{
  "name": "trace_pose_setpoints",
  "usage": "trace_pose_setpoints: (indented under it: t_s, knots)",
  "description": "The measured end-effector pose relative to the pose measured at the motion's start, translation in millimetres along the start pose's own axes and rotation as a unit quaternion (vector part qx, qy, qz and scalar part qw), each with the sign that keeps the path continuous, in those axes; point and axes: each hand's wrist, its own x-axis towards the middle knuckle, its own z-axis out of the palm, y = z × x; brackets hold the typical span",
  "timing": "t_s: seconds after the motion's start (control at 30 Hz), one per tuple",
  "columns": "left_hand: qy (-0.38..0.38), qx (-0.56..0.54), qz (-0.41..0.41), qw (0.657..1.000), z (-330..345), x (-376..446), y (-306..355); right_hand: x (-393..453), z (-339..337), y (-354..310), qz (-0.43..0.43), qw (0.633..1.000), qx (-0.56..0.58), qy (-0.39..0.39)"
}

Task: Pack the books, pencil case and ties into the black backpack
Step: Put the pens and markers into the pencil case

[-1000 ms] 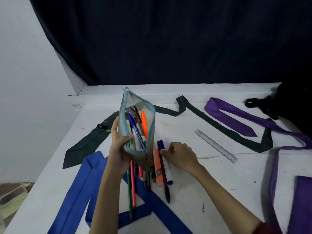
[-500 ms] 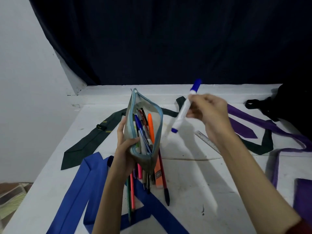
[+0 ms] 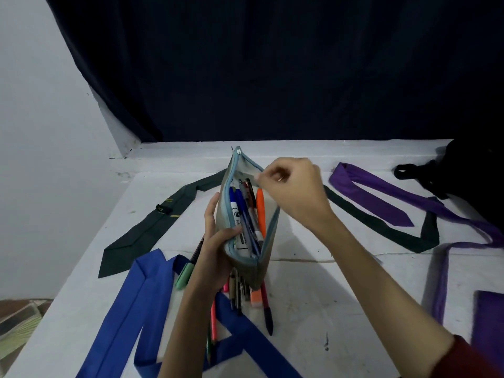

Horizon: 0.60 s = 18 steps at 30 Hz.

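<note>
My left hand [image 3: 215, 241] grips a grey pencil case [image 3: 268, 241] with a light-blue zip and holds it upright and open above the white table [image 3: 313, 296]. Inside stand several pens, a blue-capped white marker and an orange one. My right hand [image 3: 294, 192] hovers at the case's upper right rim, fingers curled and pinching its edge. A dark green tie [image 3: 152, 227], a blue tie [image 3: 131, 304] and a purple tie [image 3: 376, 197] lie spread on the table. The black backpack [image 3: 469, 170] sits at the far right edge. No books are in view.
Loose pens [image 3: 266, 309] and an orange highlighter [image 3: 255, 298] lie under the case, partly on the blue tie. A green-capped pen [image 3: 184, 276] lies by my left wrist. Purple cloth [image 3: 488, 323] is at the lower right. A dark curtain hangs behind the table.
My right hand picked the blue-capped marker off the table, lifted it and put it into the case. It now holds the case's rim. My left hand kept the case upright.
</note>
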Motion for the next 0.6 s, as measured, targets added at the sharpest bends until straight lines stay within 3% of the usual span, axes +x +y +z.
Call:
trace_pose_setpoints:
  t_s: [0.07,0.13,0.23,0.43,0.6]
  knots:
    - [0.005,-0.009,-0.003,1.0,-1,0,1,2,-8,11,0.015,0.997,-0.061,0.055]
    - [0.002,-0.013,0.001,1.0,-3,1,3,2,-10,22,0.068,0.993,-0.094,-0.005]
    - [-0.008,0.0,0.004,1.0,-6,0,5,0,-4,24,0.089,0.99,0.052,-0.099]
    - [0.031,0.029,-0.013,0.999,-16,-11,21,9,19,0,-0.023,0.995,0.065,-0.067]
    - [0.064,0.056,0.029,0.996,-30,-23,39,11,23,1,0.05,0.965,0.219,-0.134]
